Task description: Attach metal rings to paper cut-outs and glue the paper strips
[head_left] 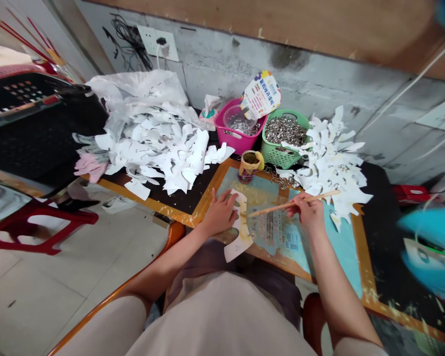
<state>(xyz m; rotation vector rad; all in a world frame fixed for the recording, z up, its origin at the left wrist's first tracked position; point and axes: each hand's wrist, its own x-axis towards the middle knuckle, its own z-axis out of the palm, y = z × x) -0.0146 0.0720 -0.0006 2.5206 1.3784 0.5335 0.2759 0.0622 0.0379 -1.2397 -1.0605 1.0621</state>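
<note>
My left hand (221,213) lies flat with fingers together on a white cut paper shape (240,232), pressing it against a framed board with a blue sheet (282,232). My right hand (308,211) is closed round a thin wooden stick (282,206); the stick's tip touches the paper near my left fingers. A small yellow-smeared glue pot (249,166) stands just beyond my hands on the board.
A heap of white paper cutouts (159,143) lies to the left, another pile (332,158) to the right. A pink basket (237,129) and a green basket of metal rings (285,136) stand by the wall. A red stool (40,225) is on the floor at left.
</note>
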